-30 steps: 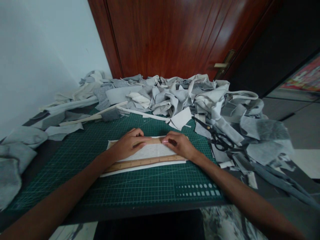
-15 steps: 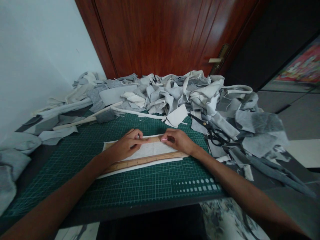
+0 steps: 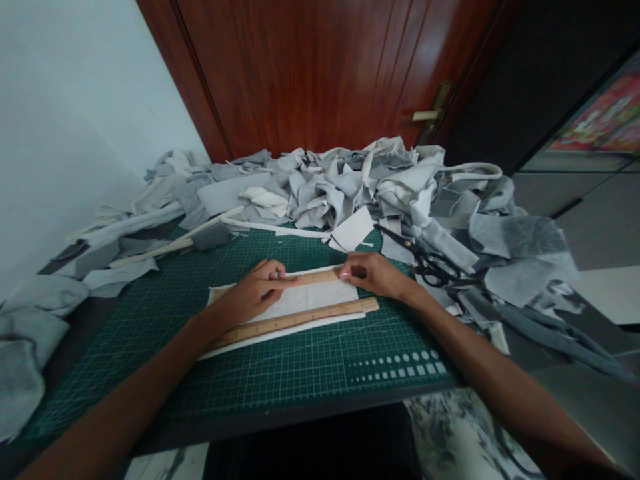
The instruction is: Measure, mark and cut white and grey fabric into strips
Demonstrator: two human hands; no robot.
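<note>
My left grip [image 3: 253, 290] and right grip [image 3: 377, 275] at the far ruler [image 3: 320, 276], on cloth [image 3: 310, 299] over the mat [image 3: 280, 380].
Both curl inward, tips down; whether either pinches, I can't tell. They hide the ruler's right end and part of its left; my forearms [image 3: 145, 387] run off below.

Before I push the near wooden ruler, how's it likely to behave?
The near wooden ruler looks straight, so probably stiff. Lying flat, it seems unlikely to roll or tip. It rests on white cloth, so pushing might wrinkle the fabric.
</note>
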